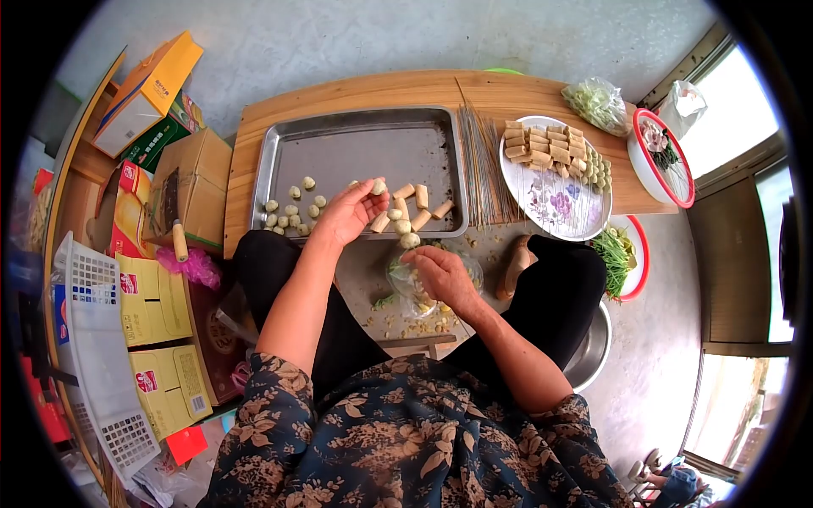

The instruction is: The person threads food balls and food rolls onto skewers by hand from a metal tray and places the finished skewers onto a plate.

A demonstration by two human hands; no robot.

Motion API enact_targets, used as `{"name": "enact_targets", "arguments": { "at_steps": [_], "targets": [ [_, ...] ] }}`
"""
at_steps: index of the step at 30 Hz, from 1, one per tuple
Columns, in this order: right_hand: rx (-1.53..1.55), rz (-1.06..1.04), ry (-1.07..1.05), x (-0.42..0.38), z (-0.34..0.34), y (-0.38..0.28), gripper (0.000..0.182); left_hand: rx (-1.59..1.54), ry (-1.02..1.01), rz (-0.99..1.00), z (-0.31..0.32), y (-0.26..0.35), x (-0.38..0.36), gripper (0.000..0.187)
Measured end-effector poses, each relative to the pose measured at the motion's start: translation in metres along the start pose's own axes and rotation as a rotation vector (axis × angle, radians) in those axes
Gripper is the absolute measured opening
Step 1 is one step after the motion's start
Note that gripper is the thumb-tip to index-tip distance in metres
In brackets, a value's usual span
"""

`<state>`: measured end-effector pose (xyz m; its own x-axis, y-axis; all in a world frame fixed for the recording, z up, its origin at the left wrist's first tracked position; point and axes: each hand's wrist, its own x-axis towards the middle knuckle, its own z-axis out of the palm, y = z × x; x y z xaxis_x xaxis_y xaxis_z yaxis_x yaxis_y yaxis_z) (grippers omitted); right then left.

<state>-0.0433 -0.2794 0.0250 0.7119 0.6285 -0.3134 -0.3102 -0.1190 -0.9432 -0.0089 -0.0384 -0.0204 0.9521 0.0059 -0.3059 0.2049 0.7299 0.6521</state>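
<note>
Over the front edge of a metal tray (356, 140), my left hand (345, 212) pinches a pale round ball (378, 187) at its fingertips. My right hand (445, 275) is closed, lower and to the right, beside a short row of similar balls (404, 227) that appear to be on a skewer; the skewer itself is hard to make out. Loose balls (294, 210) lie in the tray left of my left hand. Short tan rolls (422, 196) lie at its right front. Thin skewers (484, 161) rest on the table right of the tray.
A white plate (550, 199) holds filled skewers. Bagged greens (597, 103) and a red-rimmed bowl (644, 161) are at the right. Cardboard boxes (190, 182), a knife (176, 212) and a white basket (114, 381) stand left. Below my right hand is a clear plastic bag (415, 300).
</note>
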Motion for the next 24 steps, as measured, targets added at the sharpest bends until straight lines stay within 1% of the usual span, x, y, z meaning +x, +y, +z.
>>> {"name": "enact_targets", "arguments": {
  "at_steps": [2,6,8,12,14,19,24],
  "targets": [
    [0.003,0.008,0.0,-0.001,0.0,-0.001,0.025,0.032,-0.03,-0.002,0.0,0.001,0.0,0.03],
    [0.007,0.0,0.009,-0.001,0.0,-0.001,0.024,0.039,-0.057,0.002,0.001,0.001,0.0,0.029],
    [0.015,-0.008,0.01,-0.001,0.001,-0.001,0.024,0.031,-0.035,-0.008,0.005,0.0,-0.002,0.025],
    [0.027,-0.014,0.018,-0.001,0.001,0.0,0.023,0.024,-0.049,-0.019,0.008,0.001,-0.003,0.026],
    [0.036,-0.013,0.014,0.0,0.001,0.001,0.023,0.064,-0.076,-0.02,0.009,0.001,-0.004,0.029],
    [0.065,-0.053,0.013,0.003,0.0,0.008,0.022,0.084,-0.085,-0.039,0.017,-0.001,-0.007,0.029],
    [0.092,-0.048,0.018,0.005,0.0,0.01,0.022,0.085,-0.095,-0.052,0.016,-0.003,-0.005,0.029]
  ]
}}
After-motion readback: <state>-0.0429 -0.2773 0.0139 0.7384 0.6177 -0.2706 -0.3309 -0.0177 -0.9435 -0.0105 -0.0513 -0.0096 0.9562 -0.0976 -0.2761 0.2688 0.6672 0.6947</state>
